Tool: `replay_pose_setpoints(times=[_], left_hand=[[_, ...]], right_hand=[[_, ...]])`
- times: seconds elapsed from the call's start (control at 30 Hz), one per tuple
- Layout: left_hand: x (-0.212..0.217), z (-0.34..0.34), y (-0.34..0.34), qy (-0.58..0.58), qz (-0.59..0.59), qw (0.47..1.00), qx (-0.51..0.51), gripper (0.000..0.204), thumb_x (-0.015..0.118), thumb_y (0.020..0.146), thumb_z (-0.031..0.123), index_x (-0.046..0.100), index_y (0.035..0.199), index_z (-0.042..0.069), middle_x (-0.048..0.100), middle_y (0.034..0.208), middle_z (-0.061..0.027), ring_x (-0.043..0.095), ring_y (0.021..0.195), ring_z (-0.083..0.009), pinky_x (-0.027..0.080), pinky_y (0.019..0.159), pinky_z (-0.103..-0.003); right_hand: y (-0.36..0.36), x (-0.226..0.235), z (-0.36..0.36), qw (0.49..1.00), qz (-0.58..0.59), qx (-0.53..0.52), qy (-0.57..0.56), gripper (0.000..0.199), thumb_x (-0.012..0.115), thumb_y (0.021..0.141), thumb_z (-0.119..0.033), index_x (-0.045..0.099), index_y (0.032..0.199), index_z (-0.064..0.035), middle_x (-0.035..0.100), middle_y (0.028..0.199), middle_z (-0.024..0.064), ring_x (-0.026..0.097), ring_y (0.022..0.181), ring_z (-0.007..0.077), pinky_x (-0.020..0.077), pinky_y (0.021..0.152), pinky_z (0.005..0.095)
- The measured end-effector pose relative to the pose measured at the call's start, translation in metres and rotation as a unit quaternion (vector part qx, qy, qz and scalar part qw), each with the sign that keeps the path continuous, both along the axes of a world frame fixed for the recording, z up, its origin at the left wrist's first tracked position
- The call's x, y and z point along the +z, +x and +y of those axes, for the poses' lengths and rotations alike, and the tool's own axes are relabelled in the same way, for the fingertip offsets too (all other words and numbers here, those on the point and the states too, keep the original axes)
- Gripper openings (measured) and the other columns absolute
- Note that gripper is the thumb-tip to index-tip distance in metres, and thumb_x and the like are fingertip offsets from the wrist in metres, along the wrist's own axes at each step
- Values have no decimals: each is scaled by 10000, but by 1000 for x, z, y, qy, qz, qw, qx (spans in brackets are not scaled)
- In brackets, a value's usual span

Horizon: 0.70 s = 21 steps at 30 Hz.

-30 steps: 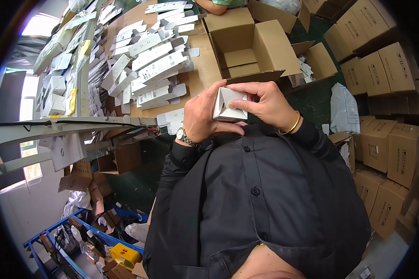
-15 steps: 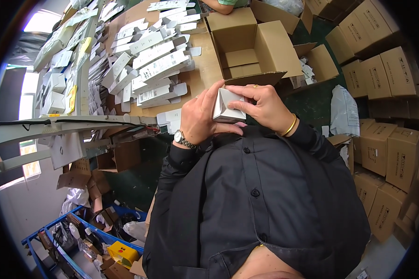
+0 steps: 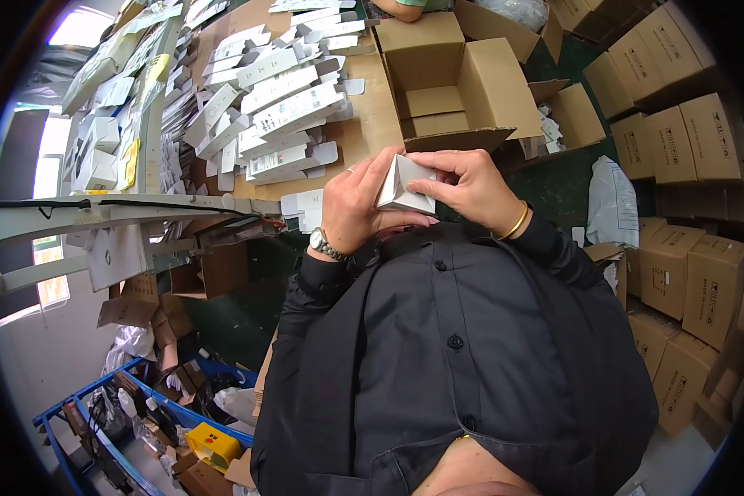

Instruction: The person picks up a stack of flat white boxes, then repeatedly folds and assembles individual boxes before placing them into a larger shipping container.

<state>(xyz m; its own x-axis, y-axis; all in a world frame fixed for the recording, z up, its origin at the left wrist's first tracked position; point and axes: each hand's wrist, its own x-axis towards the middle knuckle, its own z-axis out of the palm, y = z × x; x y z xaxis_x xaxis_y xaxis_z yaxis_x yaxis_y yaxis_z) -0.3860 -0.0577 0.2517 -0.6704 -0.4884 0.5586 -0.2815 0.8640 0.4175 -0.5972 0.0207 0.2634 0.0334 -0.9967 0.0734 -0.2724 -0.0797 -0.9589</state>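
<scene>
Close in front of my chest I hold a small white carton point(image 3: 398, 192) with one end toward me. My left hand point(image 3: 353, 201) wraps round its left side, the thumb lying along the near edge. The fingers of my right hand point(image 3: 469, 190) grip the far right edge, with the thumb pressed on the end flaps. Those flaps look folded inward, their creases meeting near the thumb. Beyond my left hand, a heap of long white cartons point(image 3: 298, 112) lies on the wooden table point(image 3: 364, 136), several with end flaps sticking out.
A large open cardboard box point(image 3: 492, 87) stands just past my hands. Sealed brown cartons point(image 3: 670, 136) are stacked at the right beside a white plastic bag point(image 3: 613, 202). A white metal frame point(image 3: 140, 217) runs along the left; below it a blue-framed bin point(image 3: 99, 384) holds scraps.
The carton has tilted slightly in my hands and its end flaps look pressed in a little more. Both hands keep their hold; the view has shifted slightly.
</scene>
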Motion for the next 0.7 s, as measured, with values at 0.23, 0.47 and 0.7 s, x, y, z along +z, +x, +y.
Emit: replay_pose_setpoints(times=[0.23,0.47,0.7], left_hand=[[5,0,5,-11,-34,999,9,984,899,607,569,581,1368,33,713,1094,-129,716,914,-315,569,773,-372],[-11,-3,11,26,21,999,1,956,908,620,539,580,1353,21,710,1135,-136,709,931,-322,568,785,-380],[-5,0,17,52,-13,998,16,928,925,645,500,579,1351,8,709,1151,-154,709,982,-350,571,814,-401]], right_hand=[[6,-7,-3,999,-39,-14,10,352,811,884,-111,739,1206,12,696,858,50,539,711,58,471,634,251],[15,3,-4,1000,-2,-13,6,320,795,909,-84,738,1200,36,729,1008,41,591,814,42,502,719,221],[16,-9,-10,998,-56,-8,20,323,780,922,-73,726,1222,31,715,977,34,591,815,44,489,712,211]])
